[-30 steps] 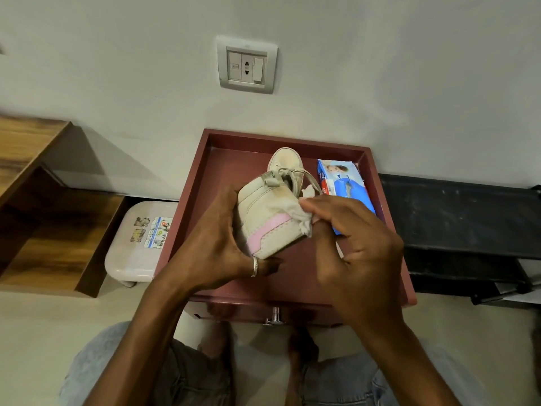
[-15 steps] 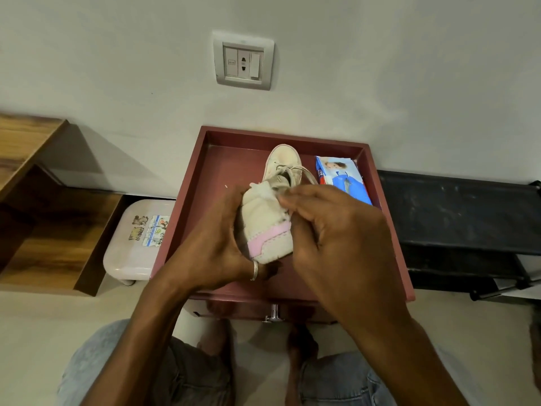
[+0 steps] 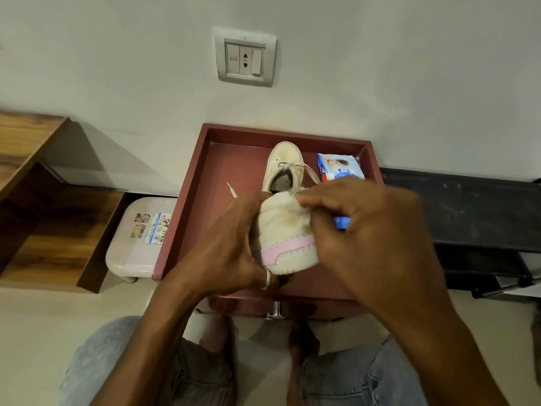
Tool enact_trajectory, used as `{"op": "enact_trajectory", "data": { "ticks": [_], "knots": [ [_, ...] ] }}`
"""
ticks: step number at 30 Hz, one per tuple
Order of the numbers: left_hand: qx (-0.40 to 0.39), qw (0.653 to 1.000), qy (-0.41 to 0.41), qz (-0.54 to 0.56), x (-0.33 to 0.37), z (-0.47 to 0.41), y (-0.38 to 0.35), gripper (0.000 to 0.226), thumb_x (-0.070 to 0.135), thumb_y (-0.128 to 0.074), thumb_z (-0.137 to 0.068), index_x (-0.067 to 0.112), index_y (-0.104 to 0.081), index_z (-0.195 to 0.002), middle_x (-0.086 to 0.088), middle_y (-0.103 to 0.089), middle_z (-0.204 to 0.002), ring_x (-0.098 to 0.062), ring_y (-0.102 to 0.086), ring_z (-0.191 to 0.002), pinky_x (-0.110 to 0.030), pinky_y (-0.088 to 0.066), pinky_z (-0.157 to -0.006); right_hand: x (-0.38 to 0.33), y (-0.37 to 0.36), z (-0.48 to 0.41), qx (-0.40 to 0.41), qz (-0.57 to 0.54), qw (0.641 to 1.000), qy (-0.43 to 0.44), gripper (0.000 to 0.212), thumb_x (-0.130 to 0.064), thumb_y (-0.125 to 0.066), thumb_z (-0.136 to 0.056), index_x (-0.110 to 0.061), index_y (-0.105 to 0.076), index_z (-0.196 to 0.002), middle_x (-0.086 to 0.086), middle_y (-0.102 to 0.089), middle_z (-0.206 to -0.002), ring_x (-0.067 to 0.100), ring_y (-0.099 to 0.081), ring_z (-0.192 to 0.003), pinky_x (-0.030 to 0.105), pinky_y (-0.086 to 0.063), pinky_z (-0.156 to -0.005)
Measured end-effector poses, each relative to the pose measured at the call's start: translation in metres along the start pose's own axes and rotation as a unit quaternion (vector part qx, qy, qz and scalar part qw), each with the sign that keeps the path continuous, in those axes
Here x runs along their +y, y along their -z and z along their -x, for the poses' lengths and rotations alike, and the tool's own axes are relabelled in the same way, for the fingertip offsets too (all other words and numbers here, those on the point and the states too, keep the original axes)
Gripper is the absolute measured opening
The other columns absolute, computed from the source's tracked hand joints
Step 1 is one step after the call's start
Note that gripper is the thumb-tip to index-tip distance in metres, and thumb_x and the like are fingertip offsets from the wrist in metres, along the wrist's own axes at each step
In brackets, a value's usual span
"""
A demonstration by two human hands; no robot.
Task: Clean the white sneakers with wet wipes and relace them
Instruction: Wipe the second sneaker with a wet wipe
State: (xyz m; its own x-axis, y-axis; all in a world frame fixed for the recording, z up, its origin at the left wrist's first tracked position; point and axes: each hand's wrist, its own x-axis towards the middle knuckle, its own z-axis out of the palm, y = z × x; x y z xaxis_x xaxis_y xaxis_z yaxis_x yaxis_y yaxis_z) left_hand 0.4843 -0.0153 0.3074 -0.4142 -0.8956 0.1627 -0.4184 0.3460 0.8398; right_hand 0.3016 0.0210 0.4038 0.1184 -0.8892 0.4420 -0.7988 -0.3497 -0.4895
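Gripping a white sneaker [image 3: 288, 232] above the tray's [image 3: 187, 200] near edge, the left hand [image 3: 225, 247] clasped its side while the right hand [image 3: 360, 230] pressed closed fingers on top. Another sneaker [image 3: 285, 162] and wipes pack [image 3: 339, 167] lay near the far edge.

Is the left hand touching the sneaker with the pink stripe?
Touching. The head view shows the left hand wrapped against the side of the held sneaker, no gap between them.

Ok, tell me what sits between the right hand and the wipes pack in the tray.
Nothing visible. The right hand hovers right over the near end of the wipes pack in the red tray, covering part of it. That hand is busy on the held sneaker, which the left hand steadies left of the pack.
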Motion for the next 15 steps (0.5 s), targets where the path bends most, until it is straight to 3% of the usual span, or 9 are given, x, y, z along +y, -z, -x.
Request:
{"op": "enact_trajectory", "data": {
  "ticks": [2,4,7,12,15],
  "knots": [
    [-0.023,0.999,-0.02,-0.023,-0.001,-0.001,-0.005,0.098,0.037,-0.087,-0.055,0.042,-0.035,-0.138,0.008,-0.052,-0.129,-0.014,-0.057,-0.118,-0.043,-0.058,-0.091,0.01,0.003,-0.012,0.039,-0.011,0.999,-0.01,0.02,-0.014,-0.064,-0.088,-0.018,-0.077,-0.101,-0.007,-0.074,-0.102,0.0,-0.064,-0.088,0.007,-0.047,-0.085],
    [-0.031,0.999,-0.03,-0.031,-0.001,-0.001,-0.006,0.1,0.038,-0.086,-0.056,0.054,-0.03,-0.137,0.015,-0.048,-0.132,-0.008,-0.053,-0.123,-0.037,-0.055,-0.098,0.012,-0.004,-0.015,0.027,-0.018,0.999,-0.012,0.02,-0.012,-0.063,-0.087,-0.017,-0.077,-0.101,-0.006,-0.074,-0.103,0.002,-0.064,-0.09,0.009,-0.046,-0.09],
    [-0.02,0.999,-0.041,-0.029,-0.001,0.0,-0.004,0.095,0.04,-0.08,-0.056,0.058,-0.031,-0.136,0.03,-0.045,-0.128,0.001,-0.052,-0.119,-0.023,-0.052,-0.097,0.005,-0.016,-0.004,-0.022,-0.001,1.0,0.014,0.021,-0.009,-0.061,-0.083,-0.016,-0.078,-0.095,-0.005,-0.073,-0.098,0.007,-0.065,-0.09,0.014,-0.048,-0.086],
    [-0.002,0.999,-0.019,-0.029,-0.002,-0.001,0.0,0.094,0.041,-0.084,-0.055,0.035,-0.038,-0.137,0.007,-0.055,-0.121,-0.013,-0.059,-0.111,-0.04,-0.058,-0.085,0.024,-0.015,-0.005,0.033,-0.011,0.999,-0.022,0.018,-0.006,-0.066,-0.085,-0.013,-0.077,-0.097,0.0,-0.075,-0.099,0.004,-0.063,-0.088,0.027,-0.056,-0.084],
    [-0.018,0.999,-0.024,-0.039,-0.002,-0.001,-0.003,0.092,0.039,-0.085,-0.056,0.036,-0.038,-0.135,0.017,-0.05,-0.121,-0.001,-0.054,-0.111,-0.023,-0.054,-0.086,0.016,-0.023,-0.004,0.056,-0.014,0.998,-0.014,0.021,-0.004,-0.061,-0.086,-0.012,-0.076,-0.098,-0.001,-0.074,-0.099,0.008,-0.066,-0.091,0.025,-0.055,-0.086]
  ]
}}
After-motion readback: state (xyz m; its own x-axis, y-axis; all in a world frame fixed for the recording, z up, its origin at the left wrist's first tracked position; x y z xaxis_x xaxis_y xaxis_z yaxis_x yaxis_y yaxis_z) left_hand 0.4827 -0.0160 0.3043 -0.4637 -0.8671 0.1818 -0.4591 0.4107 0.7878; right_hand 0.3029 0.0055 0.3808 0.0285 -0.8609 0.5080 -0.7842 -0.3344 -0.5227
